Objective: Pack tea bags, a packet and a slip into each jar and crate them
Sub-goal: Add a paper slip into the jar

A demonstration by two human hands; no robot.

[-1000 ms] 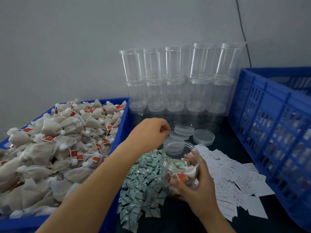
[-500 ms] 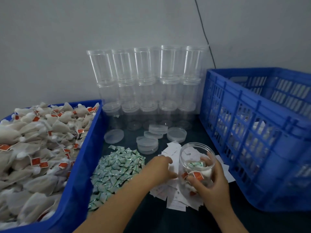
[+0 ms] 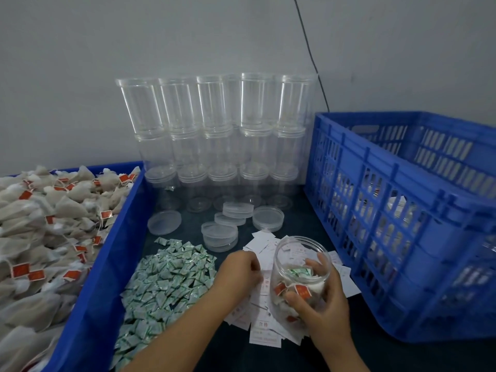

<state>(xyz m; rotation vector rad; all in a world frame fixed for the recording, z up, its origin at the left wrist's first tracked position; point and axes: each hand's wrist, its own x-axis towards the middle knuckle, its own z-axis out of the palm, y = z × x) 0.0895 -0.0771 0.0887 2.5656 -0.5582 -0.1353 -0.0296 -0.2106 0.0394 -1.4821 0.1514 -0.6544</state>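
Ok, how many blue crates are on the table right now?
2. One blue crate stands at the left, heaped with tea bags. The other crate stands at the right, beside the jar that the right hand holds. More could be out of frame.

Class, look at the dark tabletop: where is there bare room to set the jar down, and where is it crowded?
Bare tabletop shows between the loose lids and the right blue crate, and along the near edge before that crate. The middle is crowded: green packets, white slips, both hands, and the stacked empty jars behind.
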